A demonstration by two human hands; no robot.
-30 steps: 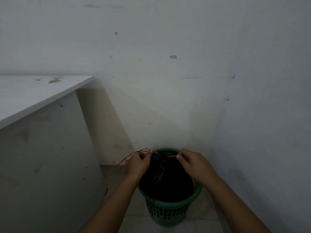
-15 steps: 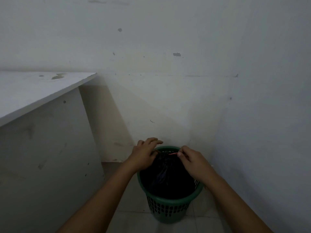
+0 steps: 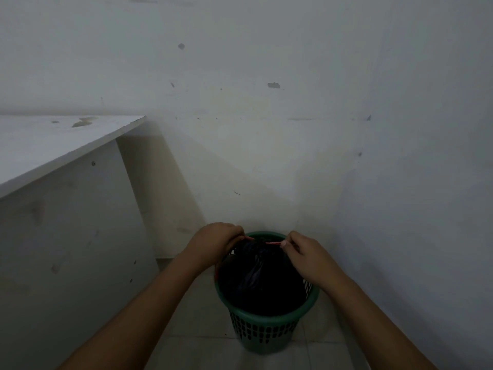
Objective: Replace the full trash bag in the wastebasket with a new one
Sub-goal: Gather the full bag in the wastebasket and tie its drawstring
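A green perforated wastebasket stands on the tiled floor in the corner. Inside it sits a full black trash bag, gathered at the top. A thin red drawstring runs across the bag's neck. My left hand pinches one end of the string at the basket's far left rim. On the right side my right hand pinches the other end. The string is stretched short between the two hands.
A white cabinet or counter rises close on the left. White walls close in behind and to the right of the basket. Pale floor tiles show in front of the basket.
The long loose loop of red string at the left is gone from view. My left hand opened over the rim, then closed on the string again. The right hand kept its pinch.
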